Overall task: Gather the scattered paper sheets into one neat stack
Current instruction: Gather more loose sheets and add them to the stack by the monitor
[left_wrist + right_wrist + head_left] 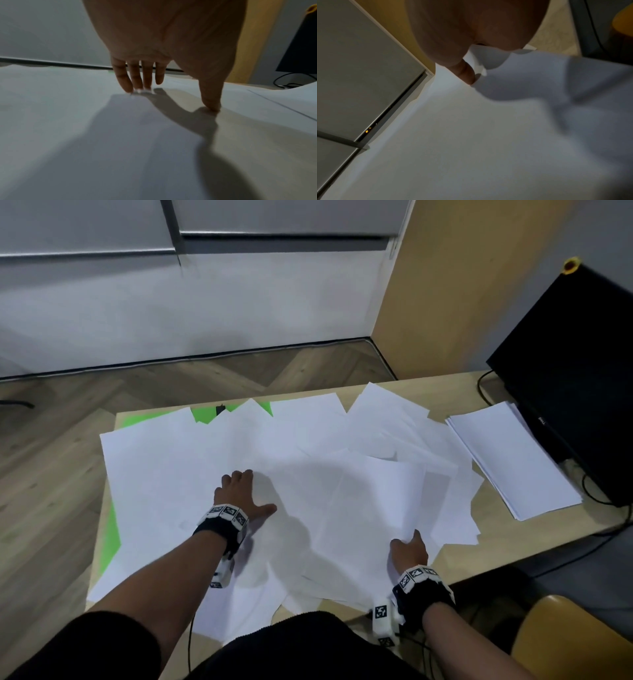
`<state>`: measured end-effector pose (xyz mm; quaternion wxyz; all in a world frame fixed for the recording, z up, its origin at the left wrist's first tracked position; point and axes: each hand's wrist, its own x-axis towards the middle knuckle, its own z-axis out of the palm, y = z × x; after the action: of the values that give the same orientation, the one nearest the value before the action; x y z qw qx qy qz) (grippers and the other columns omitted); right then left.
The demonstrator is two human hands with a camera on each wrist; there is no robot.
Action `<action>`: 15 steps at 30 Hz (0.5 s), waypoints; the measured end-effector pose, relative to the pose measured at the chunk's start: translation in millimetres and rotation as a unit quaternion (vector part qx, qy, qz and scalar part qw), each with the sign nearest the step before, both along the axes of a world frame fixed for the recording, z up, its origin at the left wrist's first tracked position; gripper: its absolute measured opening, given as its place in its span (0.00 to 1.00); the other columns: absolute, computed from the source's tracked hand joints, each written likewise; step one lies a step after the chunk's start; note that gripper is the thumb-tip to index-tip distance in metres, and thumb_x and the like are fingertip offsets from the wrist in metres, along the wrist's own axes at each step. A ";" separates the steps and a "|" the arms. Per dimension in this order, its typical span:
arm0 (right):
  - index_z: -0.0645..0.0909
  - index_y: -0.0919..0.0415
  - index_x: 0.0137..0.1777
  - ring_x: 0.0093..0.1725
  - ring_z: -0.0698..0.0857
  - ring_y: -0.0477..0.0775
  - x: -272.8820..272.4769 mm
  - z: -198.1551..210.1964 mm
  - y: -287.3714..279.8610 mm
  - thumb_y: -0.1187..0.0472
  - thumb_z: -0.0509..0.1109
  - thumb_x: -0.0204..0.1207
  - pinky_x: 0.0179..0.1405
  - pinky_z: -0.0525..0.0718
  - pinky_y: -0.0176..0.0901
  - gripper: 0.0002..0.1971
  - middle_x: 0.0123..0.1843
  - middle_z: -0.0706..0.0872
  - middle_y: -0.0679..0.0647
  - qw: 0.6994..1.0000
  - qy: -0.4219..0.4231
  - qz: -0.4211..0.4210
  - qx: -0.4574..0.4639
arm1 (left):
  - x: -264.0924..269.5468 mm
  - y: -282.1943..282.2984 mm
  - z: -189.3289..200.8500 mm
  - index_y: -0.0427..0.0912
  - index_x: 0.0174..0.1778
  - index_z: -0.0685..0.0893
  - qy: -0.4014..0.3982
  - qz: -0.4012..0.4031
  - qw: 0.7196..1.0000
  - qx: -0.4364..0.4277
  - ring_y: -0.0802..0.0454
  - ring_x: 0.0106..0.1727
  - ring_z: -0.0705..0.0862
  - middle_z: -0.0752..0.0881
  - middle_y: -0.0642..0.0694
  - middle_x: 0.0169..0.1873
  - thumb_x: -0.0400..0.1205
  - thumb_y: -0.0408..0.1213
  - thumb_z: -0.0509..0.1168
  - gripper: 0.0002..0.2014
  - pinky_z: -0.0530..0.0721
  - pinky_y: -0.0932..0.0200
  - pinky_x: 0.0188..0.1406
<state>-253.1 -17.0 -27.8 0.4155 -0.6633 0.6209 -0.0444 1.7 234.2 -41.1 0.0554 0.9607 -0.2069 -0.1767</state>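
The right hand (409, 549), nearest at the table's front edge, pinches the corner of a lifted sheet (370, 508), thumb on top; the other fingers are hidden under the paper, so how far they curl I cannot tell. To do this step well, I judge the sheet should be drawn low and flat toward the pile, not yanked, since the loose sheets (308, 440) under it could drag along or crease. The left hand (239, 494) lies open, fingers (135, 75) straight and thumb spread, pressing the papers down; it should hold firm as an anchor. The sheets are plain white, thin and limp, overlapping at odd angles across most of the table (493, 546), some overhanging its front edge. Farther right, a squared stack (510, 457) rests beside the monitor (575, 371).
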 end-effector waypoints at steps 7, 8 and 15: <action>0.78 0.64 0.64 0.49 0.81 0.63 -4.4 -3.7 -1.6 0.70 0.64 0.75 0.47 0.73 0.42 0.17 0.57 0.86 0.66 1.000 -0.008 -0.002 0.002 | 2.3 -3.8 5.5 0.46 0.68 0.70 0.046 0.020 0.999 0.011 0.41 0.59 0.83 0.79 0.44 0.61 0.63 0.72 0.70 0.45 0.80 0.49 0.57; 0.78 0.64 0.64 0.51 0.82 0.64 -4.2 -4.2 -1.8 0.70 0.63 0.75 0.47 0.73 0.42 0.17 0.57 0.86 0.66 1.000 -0.009 -0.003 0.000 | 0.2 -1.4 3.8 0.45 0.68 0.70 0.056 0.045 0.997 -0.012 0.41 0.59 0.84 0.80 0.44 0.60 0.64 0.71 0.71 0.44 0.81 0.50 0.55; 0.78 0.63 0.64 0.52 0.82 0.65 -1.9 -4.2 0.3 0.69 0.63 0.75 0.49 0.73 0.42 0.17 0.57 0.86 0.66 1.000 -0.014 -0.018 0.002 | -15.0 5.3 6.5 0.45 0.66 0.73 0.050 0.077 0.996 -0.014 0.43 0.56 0.85 0.86 0.45 0.55 0.72 0.66 0.68 0.35 0.79 0.52 0.55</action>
<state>-255.0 -16.7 -31.9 0.4247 -0.6504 0.6268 -0.0605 -13.3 239.4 -34.7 0.0926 0.9628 -0.1323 -0.2167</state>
